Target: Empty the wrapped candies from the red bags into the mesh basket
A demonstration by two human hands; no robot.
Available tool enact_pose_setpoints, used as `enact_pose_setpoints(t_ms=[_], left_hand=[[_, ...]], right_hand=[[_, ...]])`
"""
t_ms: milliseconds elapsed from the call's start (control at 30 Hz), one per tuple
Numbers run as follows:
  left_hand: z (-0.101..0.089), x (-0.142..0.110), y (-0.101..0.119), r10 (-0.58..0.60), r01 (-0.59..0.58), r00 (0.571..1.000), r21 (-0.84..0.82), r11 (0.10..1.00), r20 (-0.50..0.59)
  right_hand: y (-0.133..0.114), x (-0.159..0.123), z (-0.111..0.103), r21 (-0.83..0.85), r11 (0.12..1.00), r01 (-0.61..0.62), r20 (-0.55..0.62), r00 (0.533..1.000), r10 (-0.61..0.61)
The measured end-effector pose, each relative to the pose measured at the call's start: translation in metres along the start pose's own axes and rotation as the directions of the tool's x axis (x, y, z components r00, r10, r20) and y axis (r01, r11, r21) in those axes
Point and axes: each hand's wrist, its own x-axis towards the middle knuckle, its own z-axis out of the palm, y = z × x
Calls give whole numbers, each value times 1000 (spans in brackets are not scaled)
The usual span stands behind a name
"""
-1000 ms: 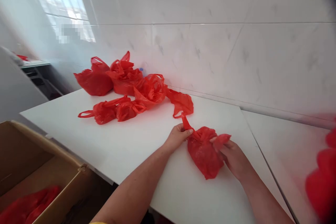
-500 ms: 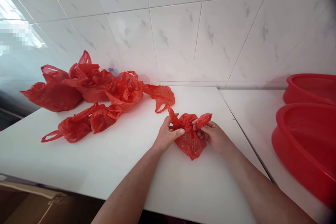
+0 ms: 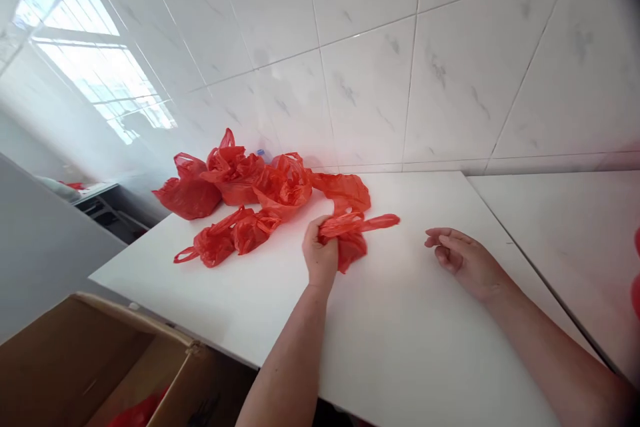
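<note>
A red plastic bag [image 3: 353, 248], bunched up with one handle end sticking out to the right, is gripped in my left hand [image 3: 321, 252] over the white table. My left fingers are wrapped round it and partly hidden. To its right, my right hand [image 3: 463, 259] is apart from the bag, fingers loosely bent and holding nothing. Just behind the held bag lies a flat red bag [image 3: 345, 188]. Two small knotted red bags [image 3: 214, 245] sit left of my left hand.
Several fuller red bags [image 3: 193, 193] stand against the tiled wall, a blue cap [image 3: 261, 153] showing behind them. An open cardboard box [image 3: 187, 367] with something red inside is below the table's [image 3: 420, 347] front left edge. A seam separates a second white surface [image 3: 565, 213] at right.
My right hand has let go of the bag and moved right. My left hand now holds the bag alone. The view has turned left, bringing more of the cardboard box into sight.
</note>
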Motion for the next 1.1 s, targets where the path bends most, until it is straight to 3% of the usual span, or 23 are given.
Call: enact_pose_setpoints(t_ms=[67,167,233,300,333,400,433,500,533,600,700,767,833,867,933,1033,1100], left_hand=[[-22,10,0,71,-55,983,97,994,-168],[-58,16,-3,178,-28,887,335,942,-426],[-78,13,-10,221,40,853,481,876,-472],[-90,4,-18,240,120,860,637,762,-450],[-93,-1,-23,180,157,902,686,711,-392],[-96,-8,-34,-1,147,983,786,600,-183],[-96,-9,-38,-91,97,994,829,551,-56],[-98,-5,-47,-198,-31,970,880,475,140],[-99,1,-49,-219,-64,959,894,444,178],[-99,13,-50,-244,-23,962,923,384,126],[-89,26,-40,-129,31,992,940,341,14],[-71,27,-31,39,-130,991,910,393,125],[-47,26,-25,118,-357,931,795,491,345],[-33,26,-25,106,-428,887,713,556,450],[-4,29,-30,28,-419,837,606,676,547],[32,33,-43,-165,-236,856,654,719,490],[49,30,-47,-216,-210,845,675,707,489]], right_hand=[[1,1,0,-33,999,-7,17,1000,8],[1,1,3,-63,998,-8,36,999,10],[1,2,4,-71,997,-6,41,999,9],[0,2,5,-83,996,-9,48,999,13],[0,2,5,-92,996,-11,51,999,16],[-1,0,5,-109,994,-13,51,999,19],[-2,-1,5,-116,993,-11,53,998,17],[-5,-3,5,-127,992,-1,63,998,9],[-7,-4,6,-132,991,3,70,998,6],[-8,-5,6,-140,990,5,79,997,6],[-7,-4,5,-135,991,-3,80,997,14],[-5,-1,5,-127,992,-2,76,997,11],[-3,1,4,-124,992,4,71,997,5],[-2,1,3,-123,992,9,70,998,0],[-1,2,2,-125,992,23,71,997,-14],[3,2,2,-165,985,42,66,997,-31],[7,3,5,-277,958,69,33,998,-62]])
